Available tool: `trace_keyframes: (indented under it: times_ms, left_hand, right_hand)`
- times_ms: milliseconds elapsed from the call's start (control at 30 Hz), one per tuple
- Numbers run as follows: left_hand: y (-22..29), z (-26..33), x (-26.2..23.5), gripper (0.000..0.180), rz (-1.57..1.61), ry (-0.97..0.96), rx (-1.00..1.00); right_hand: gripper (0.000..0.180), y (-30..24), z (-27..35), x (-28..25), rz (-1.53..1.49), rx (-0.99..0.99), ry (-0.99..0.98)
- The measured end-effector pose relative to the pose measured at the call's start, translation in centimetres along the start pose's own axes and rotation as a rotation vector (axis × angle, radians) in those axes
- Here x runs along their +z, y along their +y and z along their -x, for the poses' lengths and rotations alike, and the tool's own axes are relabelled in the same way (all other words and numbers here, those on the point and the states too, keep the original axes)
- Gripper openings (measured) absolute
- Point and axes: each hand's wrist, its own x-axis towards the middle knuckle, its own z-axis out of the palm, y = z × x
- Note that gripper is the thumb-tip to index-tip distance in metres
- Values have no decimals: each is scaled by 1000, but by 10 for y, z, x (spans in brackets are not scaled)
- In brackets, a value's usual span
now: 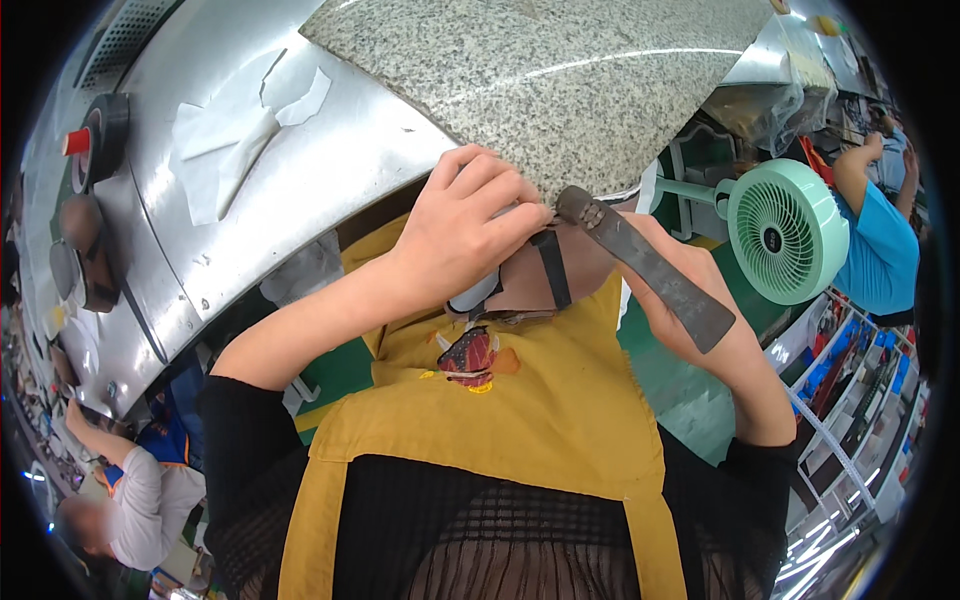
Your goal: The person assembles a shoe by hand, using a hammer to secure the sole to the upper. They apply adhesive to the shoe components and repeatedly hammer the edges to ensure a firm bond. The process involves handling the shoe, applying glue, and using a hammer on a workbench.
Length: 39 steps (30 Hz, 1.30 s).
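Observation:
My left hand (462, 225) is closed, its thumb and fingertips pinched at the corner of the granite slab. What they hold there is too small to make out. My right hand (672, 270) grips a hammer, its fingers partly hidden under the tool. The dark metal hammer head (655, 275) has a rounded end beside my left fingertips and a flared, flat end over my right wrist. Below both hands, a brown leather-like piece (525, 270) with a black strip (552, 268) across it rests against my yellow apron (500, 420).
A speckled granite slab (560, 90) lies on the metal table (330, 160). Torn white paper (225, 150) and a black tape roll (105, 140) are at left. A green fan (788, 232) stands at right. Other people sit at far right (880, 240) and lower left (150, 500).

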Motion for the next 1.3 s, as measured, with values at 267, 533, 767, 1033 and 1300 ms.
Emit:
trace_keyframes:
  times_ms: [267, 533, 767, 1033, 1300]
  left_hand:
    - [-5, 2, 1, 23, -30, 22, 142]
    - [0, 8, 0, 26, 37, 36, -3]
    - [25, 31, -13, 32, 168, 11, -94]
    - [47, 32, -9, 30, -114, -28, -121]
    - [49, 25, -9, 23, -99, -8, -153]
  right_hand:
    - [47, -6, 4, -1, 26, -94, 111]
    - [38, -1, -2, 10, 115, -91, 52]
    - [39, 0, -2, 13, 113, -87, 72]
    - [40, -1, -4, 4, 127, -116, 13]
    - [41, 0, -3, 5, 148, -139, 19]
